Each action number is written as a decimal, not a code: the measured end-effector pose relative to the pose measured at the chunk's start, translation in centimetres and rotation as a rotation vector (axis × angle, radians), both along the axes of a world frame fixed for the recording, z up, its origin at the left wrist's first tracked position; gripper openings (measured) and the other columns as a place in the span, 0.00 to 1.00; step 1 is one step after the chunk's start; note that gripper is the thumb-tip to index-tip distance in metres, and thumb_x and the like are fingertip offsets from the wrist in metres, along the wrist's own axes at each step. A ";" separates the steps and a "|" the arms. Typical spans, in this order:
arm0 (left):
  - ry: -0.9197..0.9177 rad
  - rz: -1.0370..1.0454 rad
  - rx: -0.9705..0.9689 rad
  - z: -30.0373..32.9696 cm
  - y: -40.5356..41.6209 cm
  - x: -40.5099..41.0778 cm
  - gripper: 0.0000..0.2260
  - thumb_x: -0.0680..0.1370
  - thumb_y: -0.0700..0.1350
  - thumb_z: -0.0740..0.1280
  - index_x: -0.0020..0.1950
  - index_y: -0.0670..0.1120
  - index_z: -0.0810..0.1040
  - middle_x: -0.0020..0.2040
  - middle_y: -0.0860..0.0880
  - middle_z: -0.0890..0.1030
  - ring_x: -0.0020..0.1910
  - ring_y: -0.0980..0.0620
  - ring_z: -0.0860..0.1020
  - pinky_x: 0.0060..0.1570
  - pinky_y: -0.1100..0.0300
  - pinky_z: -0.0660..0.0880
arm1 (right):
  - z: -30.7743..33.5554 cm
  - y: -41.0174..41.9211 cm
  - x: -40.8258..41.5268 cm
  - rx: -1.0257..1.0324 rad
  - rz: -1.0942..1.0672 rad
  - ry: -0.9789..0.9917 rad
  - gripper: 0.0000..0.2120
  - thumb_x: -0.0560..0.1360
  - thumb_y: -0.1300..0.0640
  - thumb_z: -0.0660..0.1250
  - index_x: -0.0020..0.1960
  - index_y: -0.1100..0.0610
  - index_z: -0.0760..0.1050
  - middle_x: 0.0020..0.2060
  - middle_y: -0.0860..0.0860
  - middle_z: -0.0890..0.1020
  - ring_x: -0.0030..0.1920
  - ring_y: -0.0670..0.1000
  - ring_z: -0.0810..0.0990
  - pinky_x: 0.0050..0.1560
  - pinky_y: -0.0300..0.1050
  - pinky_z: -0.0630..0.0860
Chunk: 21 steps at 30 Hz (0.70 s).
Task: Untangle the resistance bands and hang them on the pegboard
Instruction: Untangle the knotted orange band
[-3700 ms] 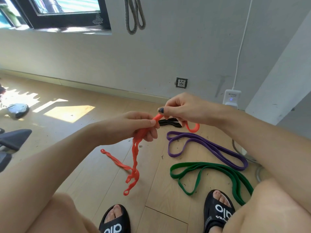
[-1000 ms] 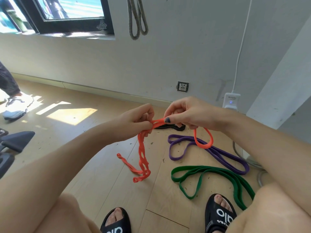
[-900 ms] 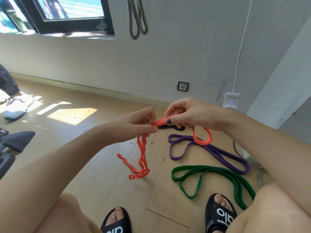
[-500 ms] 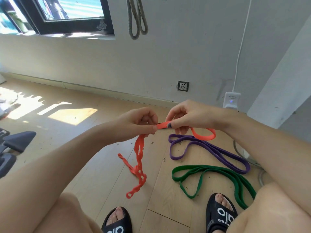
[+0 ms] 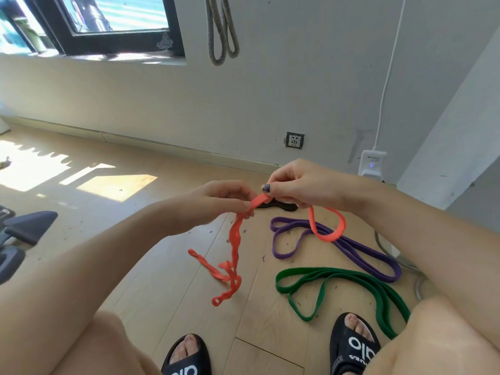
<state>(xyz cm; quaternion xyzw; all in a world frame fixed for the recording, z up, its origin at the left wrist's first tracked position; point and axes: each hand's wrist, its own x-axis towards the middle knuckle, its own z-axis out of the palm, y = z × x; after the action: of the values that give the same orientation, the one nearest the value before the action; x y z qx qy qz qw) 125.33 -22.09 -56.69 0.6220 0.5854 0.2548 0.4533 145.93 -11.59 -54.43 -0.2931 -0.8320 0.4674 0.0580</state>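
An orange resistance band (image 5: pixel 234 247) is pinched between both hands above the wooden floor. My left hand (image 5: pixel 216 205) grips its twisted part, which hangs down and trails onto the floor. My right hand (image 5: pixel 300 184) pinches the flat stretch just beside it, and a smooth orange loop dangles below that hand. On the floor lie a purple band (image 5: pixel 349 249), a green band (image 5: pixel 335 282) and a black band (image 5: pixel 278 205), partly hidden behind my hands. A grey band (image 5: pixel 222 31) hangs on the wall above.
A wall socket (image 5: pixel 294 140) and a white plug-in device (image 5: pixel 372 163) with its cable sit low on the wall. Dark chair legs (image 5: pixel 24 231) stand at the left. My sandalled feet (image 5: pixel 351 345) are at the bottom, close to the green band. A window is at top left.
The orange loop under my right hand has dropped lower and opened wider. The twisted tail has shifted on the floor. A person's foot seen at the far left earlier is gone.
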 end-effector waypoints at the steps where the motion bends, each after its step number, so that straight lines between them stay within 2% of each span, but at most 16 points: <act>1: 0.010 0.006 -0.009 0.0 0.0 0.0 0.07 0.83 0.43 0.64 0.57 0.49 0.81 0.49 0.51 0.83 0.52 0.54 0.81 0.54 0.62 0.74 | 0.1 0.0 0.2 -0.004 -0.014 0.021 0.13 0.83 0.50 0.66 0.46 0.56 0.84 0.31 0.50 0.71 0.31 0.51 0.65 0.31 0.46 0.62; 4: 0.107 0.007 0.020 -0.2 0.0 0.1 0.08 0.84 0.46 0.62 0.57 0.52 0.81 0.50 0.54 0.82 0.52 0.58 0.79 0.55 0.62 0.72 | 0.3 -0.1 0.3 0.030 -0.056 0.086 0.13 0.83 0.52 0.66 0.45 0.56 0.84 0.29 0.47 0.71 0.32 0.54 0.66 0.32 0.45 0.62; 7: 0.166 -0.020 0.048 -0.1 -0.1 0.3 0.11 0.86 0.48 0.59 0.55 0.49 0.80 0.49 0.52 0.83 0.52 0.56 0.80 0.58 0.60 0.75 | 0.5 0.0 0.2 0.095 -0.100 0.121 0.13 0.83 0.51 0.66 0.43 0.54 0.83 0.26 0.42 0.71 0.29 0.45 0.68 0.32 0.40 0.65; 11: 0.066 0.009 0.035 -0.1 -0.3 0.4 0.10 0.86 0.46 0.60 0.49 0.47 0.79 0.41 0.48 0.81 0.42 0.52 0.81 0.47 0.61 0.79 | 0.2 0.2 0.6 0.113 -0.104 0.063 0.14 0.83 0.51 0.66 0.42 0.53 0.83 0.26 0.43 0.73 0.30 0.46 0.70 0.35 0.44 0.68; 15: 0.067 0.024 0.062 -0.3 -0.4 0.1 0.11 0.85 0.47 0.62 0.45 0.49 0.78 0.35 0.51 0.75 0.34 0.54 0.73 0.40 0.60 0.75 | 0.0 0.1 0.4 0.081 -0.069 0.017 0.14 0.84 0.50 0.64 0.46 0.56 0.83 0.33 0.46 0.80 0.35 0.45 0.76 0.43 0.42 0.73; 18: 0.043 0.039 0.087 -0.2 -0.4 0.1 0.11 0.84 0.48 0.63 0.44 0.48 0.78 0.34 0.50 0.74 0.33 0.53 0.70 0.38 0.57 0.71 | -0.2 -0.6 -0.4 0.097 -0.027 -0.011 0.16 0.83 0.44 0.63 0.43 0.51 0.81 0.31 0.43 0.80 0.33 0.44 0.74 0.39 0.40 0.71; 21: 0.028 0.050 0.072 -0.2 -0.3 0.3 0.13 0.84 0.50 0.64 0.43 0.45 0.78 0.34 0.48 0.74 0.31 0.53 0.70 0.36 0.57 0.70 | -0.5 -0.8 -1.0 0.140 -0.007 -0.016 0.17 0.83 0.44 0.63 0.43 0.53 0.82 0.29 0.44 0.75 0.30 0.43 0.71 0.35 0.40 0.70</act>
<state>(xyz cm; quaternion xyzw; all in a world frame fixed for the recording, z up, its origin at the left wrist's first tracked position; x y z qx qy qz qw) 125.61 -22.37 -56.87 0.6266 0.5974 0.2782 0.4160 144.94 -12.38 -54.95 -0.2949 -0.8622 0.4053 0.0733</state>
